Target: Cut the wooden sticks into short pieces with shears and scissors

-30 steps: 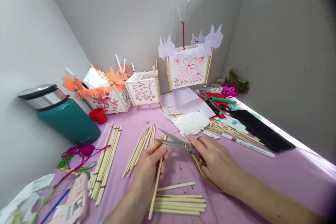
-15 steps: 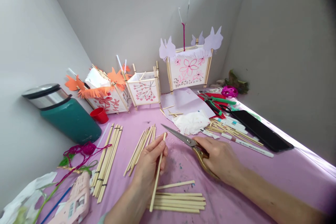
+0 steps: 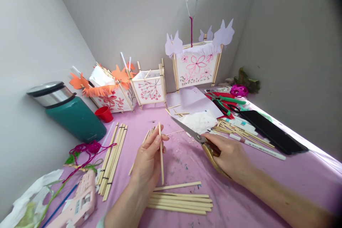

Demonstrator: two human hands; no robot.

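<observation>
My left hand (image 3: 149, 156) is closed on a thin wooden stick (image 3: 161, 160), pinched between thumb and fingers and held nearly upright. In my right hand (image 3: 227, 155) is a pair of scissors (image 3: 199, 138) with brass-coloured handles; the blades look closed and point up and left, apart from the stick. Beneath my left wrist lies a row of cut sticks (image 3: 184, 203), with a single stick (image 3: 179, 186) above it. Another pile of sticks (image 3: 146, 137) is partly hidden behind my left hand. Bundled sticks with dark bands (image 3: 113, 162) lie farther left.
Paper lanterns stand at the back: an orange-trimmed one (image 3: 112, 100), a small white one (image 3: 149, 91), and a lilac-eared one (image 3: 197, 67). A teal bottle (image 3: 76, 115), red cup (image 3: 104, 114) and pink glue gun (image 3: 80, 203) are left. Pliers (image 3: 227, 99) and a phone (image 3: 274, 131) are right.
The stick in my left hand has turned more upright, and its lower end has lifted off the row of sticks. My right hand still holds the scissors. The whole view has shifted slightly.
</observation>
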